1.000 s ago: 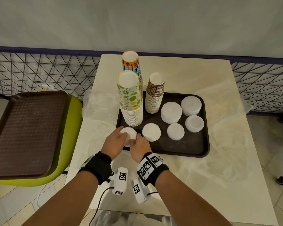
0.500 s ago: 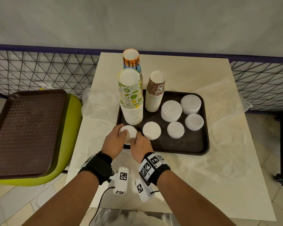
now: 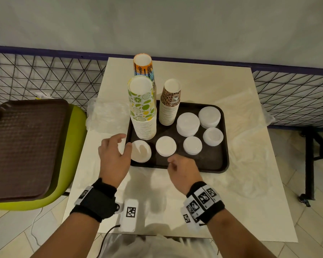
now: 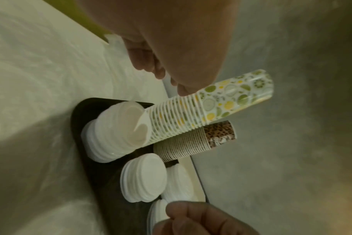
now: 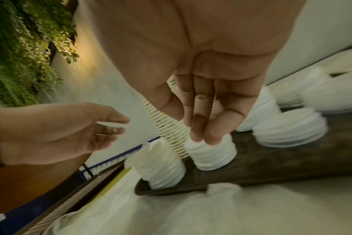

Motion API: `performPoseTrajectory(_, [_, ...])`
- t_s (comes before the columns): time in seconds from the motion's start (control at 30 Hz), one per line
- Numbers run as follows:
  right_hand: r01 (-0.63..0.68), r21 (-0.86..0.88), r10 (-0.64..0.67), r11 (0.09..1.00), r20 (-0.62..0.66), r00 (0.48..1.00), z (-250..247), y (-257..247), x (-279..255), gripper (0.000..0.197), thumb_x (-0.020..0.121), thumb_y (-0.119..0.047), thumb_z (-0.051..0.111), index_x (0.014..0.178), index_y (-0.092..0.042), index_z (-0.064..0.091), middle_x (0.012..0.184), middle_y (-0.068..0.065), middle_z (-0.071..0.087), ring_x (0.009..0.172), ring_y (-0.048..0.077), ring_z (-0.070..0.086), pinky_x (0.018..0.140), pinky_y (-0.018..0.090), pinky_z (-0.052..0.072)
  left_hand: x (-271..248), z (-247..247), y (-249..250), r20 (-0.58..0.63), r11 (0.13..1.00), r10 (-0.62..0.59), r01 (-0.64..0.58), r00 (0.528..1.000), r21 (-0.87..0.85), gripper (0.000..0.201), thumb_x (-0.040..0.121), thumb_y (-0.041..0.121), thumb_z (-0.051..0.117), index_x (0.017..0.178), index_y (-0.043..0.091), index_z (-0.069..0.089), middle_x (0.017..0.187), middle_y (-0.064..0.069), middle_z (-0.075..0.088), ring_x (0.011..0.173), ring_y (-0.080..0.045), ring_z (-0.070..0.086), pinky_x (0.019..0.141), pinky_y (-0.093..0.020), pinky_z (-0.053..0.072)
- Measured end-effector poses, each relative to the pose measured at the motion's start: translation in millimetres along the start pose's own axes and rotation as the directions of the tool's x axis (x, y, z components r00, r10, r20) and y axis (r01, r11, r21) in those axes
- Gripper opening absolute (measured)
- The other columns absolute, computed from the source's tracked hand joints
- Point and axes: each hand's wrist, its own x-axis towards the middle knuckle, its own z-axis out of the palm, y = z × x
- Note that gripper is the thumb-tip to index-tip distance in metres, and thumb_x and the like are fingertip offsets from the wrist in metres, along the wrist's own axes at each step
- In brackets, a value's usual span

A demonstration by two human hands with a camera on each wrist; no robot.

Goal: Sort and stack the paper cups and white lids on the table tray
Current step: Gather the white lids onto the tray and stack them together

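Note:
A dark brown tray [image 3: 213,164] carries three cup stacks: lime-patterned [image 3: 142,108], leopard-print [image 3: 171,103] and orange-and-blue [image 3: 143,66]. Several white lid stacks stand on it. The near-left lid stack [image 3: 140,151] stands free at the tray's front left corner. My left hand [image 3: 122,144] hovers just left of it, fingers spread, holding nothing. My right hand [image 3: 172,162] hangs over the tray's front edge with loosely curled, empty fingers, just in front of the second lid stack [image 3: 165,146]. The right wrist view shows its bare palm [image 5: 203,111] and the two nearest lid stacks [image 5: 159,165].
Crumpled clear plastic [image 3: 108,112] lies on the cream table [image 3: 203,86] to the tray's left and right. A second brown tray [image 3: 24,146] rests on a green chair [image 3: 71,155] at the left. A wire fence [image 3: 45,77] runs behind.
Both hands have let go of the near-left lid stack and drawn apart: the left went left, the right went right and back. The stack stays in place.

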Motion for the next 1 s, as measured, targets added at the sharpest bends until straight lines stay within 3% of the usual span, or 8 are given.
performPoseTrajectory(0.07, [-0.002, 0.012, 0.003, 1.0, -0.095, 0.995, -10.2, 22.1, 0.2, 0.019, 0.091, -0.01, 0.062, 0.108, -0.014, 0.07, 0.099, 0.003, 0.068, 0.088, 0.02, 0.065, 0.085, 0.037, 0.056, -5.4, -0.5, 18.5, -0.011, 0.994, 0.107, -0.107, 0.994, -0.014, 0.027, 0.096, 0.023, 0.067, 0.123, 0.027, 0.064, 0.117, 0.001, 0.051, 0.104, -0.02, 0.055, 0.094, -0.038, 0.051])
performPoseTrajectory(0.17, [-0.009, 0.005, 0.01, 1.0, -0.201, 0.979, -21.3, 54.3, 5.6, 0.021, 0.086, -0.003, 0.065, 0.105, -0.01, 0.07, 0.102, 0.003, 0.057, 0.084, 0.023, 0.061, 0.084, 0.041, 0.056, -13.4, 11.6, 46.4, 0.089, 0.964, 0.265, -0.265, 0.96, -0.01, 0.02, 0.094, 0.017, 0.07, 0.113, 0.023, 0.068, 0.112, 0.004, 0.052, 0.083, -0.006, 0.058, 0.08, -0.016, 0.048])
performPoseTrajectory(0.3, [-0.042, -0.084, 0.025, 0.996, -0.192, 0.981, -33.4, 82.3, 19.1, 0.027, 0.087, -0.007, 0.067, 0.114, -0.012, 0.067, 0.118, 0.007, 0.051, 0.102, 0.03, 0.056, 0.094, 0.044, 0.053, -21.5, 49.2, 65.4, 0.325, 0.945, 0.277, -0.318, 0.904, 0.081, 0.023, 0.092, 0.022, 0.07, 0.115, 0.024, 0.067, 0.111, 0.008, 0.052, 0.074, -0.006, 0.061, 0.079, -0.026, 0.053])
performPoseTrajectory(0.37, [-0.054, -0.124, 0.034, 0.991, -0.159, 0.987, -40.3, 86.9, 24.6, 0.031, 0.089, -0.008, 0.066, 0.119, -0.013, 0.065, 0.126, 0.006, 0.047, 0.112, 0.03, 0.053, 0.101, 0.043, 0.05, -22.3, 65.7, 70.6, 0.402, 0.939, 0.232, -0.312, 0.886, 0.146, 0.026, 0.094, 0.023, 0.069, 0.119, 0.025, 0.064, 0.118, 0.007, 0.051, 0.081, -0.01, 0.063, 0.085, -0.03, 0.055])
performPoseTrajectory(0.43, [-0.043, -0.158, 0.022, 0.987, -0.132, 0.991, -46.1, 88.1, 29.3, 0.034, 0.091, -0.009, 0.066, 0.124, -0.012, 0.063, 0.132, 0.007, 0.045, 0.12, 0.03, 0.049, 0.106, 0.039, 0.048, -20.7, 78.5, 74.8, 0.423, 0.917, 0.211, -0.329, 0.881, 0.227, 0.029, 0.094, 0.023, 0.069, 0.122, 0.024, 0.063, 0.126, 0.003, 0.05, 0.101, -0.016, 0.061, 0.091, -0.032, 0.054])
performPoseTrajectory(0.6, [0.011, -0.273, -0.012, 0.962, -0.003, 1.0, -53.8, 83.3, 43.4, 0.045, 0.093, -0.016, 0.065, 0.137, -0.019, 0.054, 0.145, 0.008, 0.036, 0.131, 0.031, 0.04, 0.111, 0.04, 0.043, -9.9, 102.9, 84.6, 0.429, 0.846, 0.13, -0.326, 0.894, 0.422, 0.044, 0.091, 0.023, 0.07, 0.133, 0.025, 0.058, 0.144, -0.002, 0.042, 0.132, -0.025, 0.043, 0.102, -0.038, 0.051])
performPoseTrajectory(0.83, [0.033, -0.381, 0.007, 0.924, 0.103, 0.995, -45.2, 85.3, 62.5, 0.046, 0.096, -0.022, 0.064, 0.14, -0.029, 0.051, 0.153, 0.01, 0.027, 0.142, 0.037, 0.029, 0.113, 0.044, 0.042, 3.7, 124.0, 86.9, 0.451, 0.777, -0.047, -0.252, 0.891, 0.578, 0.047, 0.094, 0.023, 0.068, 0.138, 0.027, 0.053, 0.149, -0.006, 0.04, 0.136, -0.03, 0.039, 0.106, -0.043, 0.048])
performPoseTrajectory(1.0, [0.052, -0.376, -0.017, 0.925, 0.097, 0.995, -40.4, 88.9, 67.7, 0.048, 0.094, -0.013, 0.066, 0.137, -0.028, 0.051, 0.151, 0.012, 0.024, 0.141, 0.038, 0.028, 0.11, 0.044, 0.043, 5.7, 128.3, 83.5, 0.45, 0.774, -0.052, -0.249, 0.891, 0.582, 0.049, 0.092, 0.016, 0.069, 0.138, 0.027, 0.054, 0.149, -0.006, 0.039, 0.136, -0.03, 0.039, 0.106, -0.042, 0.046])
